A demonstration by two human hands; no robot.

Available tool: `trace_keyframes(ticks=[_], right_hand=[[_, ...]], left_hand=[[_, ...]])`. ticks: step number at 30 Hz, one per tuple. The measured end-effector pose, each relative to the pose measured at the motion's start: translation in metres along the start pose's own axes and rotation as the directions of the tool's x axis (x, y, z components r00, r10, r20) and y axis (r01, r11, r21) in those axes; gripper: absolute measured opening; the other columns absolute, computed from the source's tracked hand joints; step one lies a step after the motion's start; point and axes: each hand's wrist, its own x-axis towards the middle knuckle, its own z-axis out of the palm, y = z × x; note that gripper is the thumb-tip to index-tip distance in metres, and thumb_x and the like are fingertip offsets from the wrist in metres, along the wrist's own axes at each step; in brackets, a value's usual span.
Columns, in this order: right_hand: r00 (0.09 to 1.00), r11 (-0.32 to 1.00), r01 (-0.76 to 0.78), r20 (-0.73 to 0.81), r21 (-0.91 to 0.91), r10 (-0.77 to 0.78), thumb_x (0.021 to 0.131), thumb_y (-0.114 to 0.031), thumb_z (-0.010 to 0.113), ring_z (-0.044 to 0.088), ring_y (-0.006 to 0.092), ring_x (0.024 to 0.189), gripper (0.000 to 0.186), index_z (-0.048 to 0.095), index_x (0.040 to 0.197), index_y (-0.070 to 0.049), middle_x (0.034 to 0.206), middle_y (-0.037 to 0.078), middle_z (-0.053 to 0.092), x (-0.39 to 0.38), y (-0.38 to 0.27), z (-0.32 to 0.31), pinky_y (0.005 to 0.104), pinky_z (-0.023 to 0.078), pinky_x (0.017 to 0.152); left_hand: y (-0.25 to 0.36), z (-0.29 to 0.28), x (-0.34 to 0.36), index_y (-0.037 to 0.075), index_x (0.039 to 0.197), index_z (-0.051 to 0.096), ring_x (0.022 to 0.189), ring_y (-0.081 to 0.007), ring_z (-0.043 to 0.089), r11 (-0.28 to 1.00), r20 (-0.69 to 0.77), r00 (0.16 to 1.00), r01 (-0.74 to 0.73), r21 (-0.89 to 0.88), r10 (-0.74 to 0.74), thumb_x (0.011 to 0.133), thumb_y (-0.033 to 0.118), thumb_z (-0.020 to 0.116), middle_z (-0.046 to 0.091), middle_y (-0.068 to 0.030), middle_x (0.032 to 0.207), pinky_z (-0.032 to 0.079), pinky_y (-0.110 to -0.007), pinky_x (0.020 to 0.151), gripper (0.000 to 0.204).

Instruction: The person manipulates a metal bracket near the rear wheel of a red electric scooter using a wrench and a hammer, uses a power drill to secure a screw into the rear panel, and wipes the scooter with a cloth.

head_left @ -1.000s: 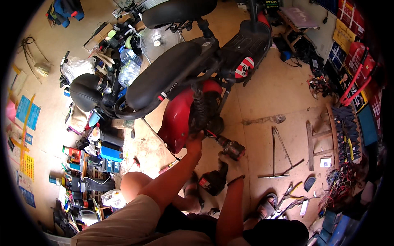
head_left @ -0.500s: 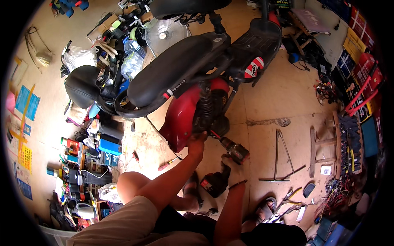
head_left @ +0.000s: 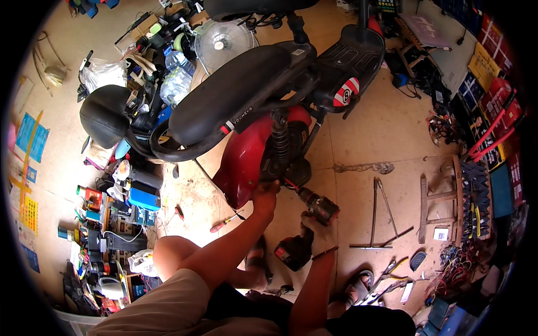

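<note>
My right hand (head_left: 319, 225) is wrapped round the grip of a cordless drill (head_left: 317, 207), whose battery end hangs low toward me. The drill's nose points up and left at the rear hub area of an electric scooter (head_left: 224, 98). Beside that hub, at the lower edge of the red rear fender (head_left: 240, 168), my left hand (head_left: 265, 193) has its fingers curled in; whatever they hold is hidden. A black shock absorber (head_left: 280, 137) stands just above the left hand. The drill's tip meets the dark parts near the wheel, and the exact contact is too small to make out.
A screwdriver (head_left: 227, 220) lies on the floor left of my forearm. On the right are a metal T-shaped tool (head_left: 374, 224), a wooden frame (head_left: 424, 210) and pliers (head_left: 395, 266). Cluttered shelves (head_left: 120, 241) stand at left, a fan (head_left: 221, 43) behind the scooter.
The whole scene sits slightly farther left in the picture. Both hands and the drill keep nearly the same place against the scooter.
</note>
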Motion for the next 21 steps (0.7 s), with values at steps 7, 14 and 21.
trace_keyframes(ticks=[7, 14, 21], right_hand=[[0.998, 0.993, -0.066, 0.025, 0.095, 0.064, 0.085, -0.006, 0.074, 0.063, 0.0158, 0.061, 0.02, 0.068, 0.103, -0.001, 0.076, 0.007, 0.066, 0.002, 0.019, -0.005, 0.0285, 0.053, 0.058], [0.998, 0.999, -0.032, 0.044, -0.021, 0.033, 0.086, -0.007, 0.074, 0.062, 0.014, 0.062, 0.016, 0.07, 0.101, -0.002, 0.076, 0.004, 0.066, 0.011, 0.028, -0.014, 0.0277, 0.052, 0.062], [0.998, 0.993, 0.044, 0.052, -0.108, -0.039, 0.086, 0.0, 0.074, 0.064, 0.0129, 0.064, 0.017, 0.069, 0.101, -0.002, 0.079, 0.005, 0.067, 0.012, 0.029, -0.015, 0.0279, 0.052, 0.061]], left_hand=[[-0.002, -0.001, 0.001, -0.001, 0.1, 0.072, 0.082, -0.0139, 0.065, 1.0, 0.009, 1.0, -0.01, -0.022, 0.01, 0.097, 0.025, 0.08, 0.074, -0.0059, 0.091, 0.051, -0.031, 0.08, 0.028], [0.002, -0.003, -0.002, -0.001, 0.097, 0.072, 0.084, -0.0138, 0.063, 1.0, 0.034, 0.999, -0.009, 0.0, 0.009, 0.098, 0.024, 0.078, 0.072, -0.0053, 0.089, 0.05, -0.032, 0.082, 0.026], [0.0, -0.005, -0.002, -0.002, 0.097, 0.072, 0.084, -0.0148, 0.066, 0.999, 0.025, 0.999, -0.034, 0.007, 0.034, 0.097, 0.025, 0.079, 0.074, -0.0067, 0.089, 0.051, -0.033, 0.082, 0.028]])
